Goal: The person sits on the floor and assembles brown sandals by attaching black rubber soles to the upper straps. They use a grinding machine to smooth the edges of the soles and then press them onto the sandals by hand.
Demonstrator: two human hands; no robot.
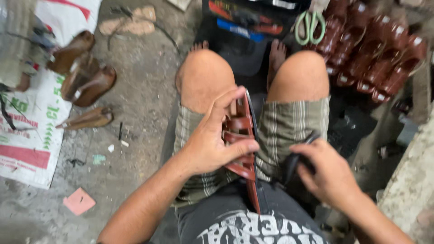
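Far left of the frame, brown sandals [86,79] lie loose on a white printed sack [27,149]. At centre, the left hand [212,140] is clamped around a reddish-brown strapped sandal [242,140], thumb across the straps, the sole standing on edge between the knees. Just right of it, the right hand [327,174] is closed on a dark tool handle [294,165], close beside the sandal. Upper right, green-handled scissors [309,25] sit next to rows of finished sandals [375,54].
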